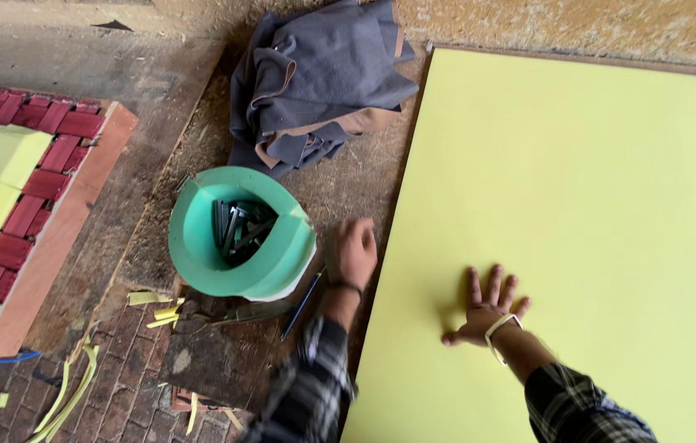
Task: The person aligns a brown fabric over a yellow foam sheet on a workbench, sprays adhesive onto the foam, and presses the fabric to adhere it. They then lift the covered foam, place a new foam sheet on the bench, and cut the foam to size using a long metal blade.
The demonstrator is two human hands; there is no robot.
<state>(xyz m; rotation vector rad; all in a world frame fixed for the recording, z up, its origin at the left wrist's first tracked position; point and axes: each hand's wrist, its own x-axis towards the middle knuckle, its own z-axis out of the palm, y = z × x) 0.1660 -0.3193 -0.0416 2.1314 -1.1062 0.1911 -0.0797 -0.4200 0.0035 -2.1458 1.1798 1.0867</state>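
Observation:
A large pale yellow sheet (594,205) lies flat on the ground and fills the right half of the head view. My right hand (486,308) rests palm down on it with fingers spread, a pale band on the wrist. My left hand (353,253) hovers at the sheet's left edge, fingers curled loosely, holding nothing that I can see. Just left of it stands a green rolled-sheet tub (237,238) with several dark metal tools (237,230) inside.
A crumpled dark grey cloth (315,82) lies beyond the tub. A blue pen (303,305) and scissors (225,314) lie near my left forearm. Yellow offcut strips (69,394) litter the brick floor. A red brick border (44,172) frames another yellow sheet at left.

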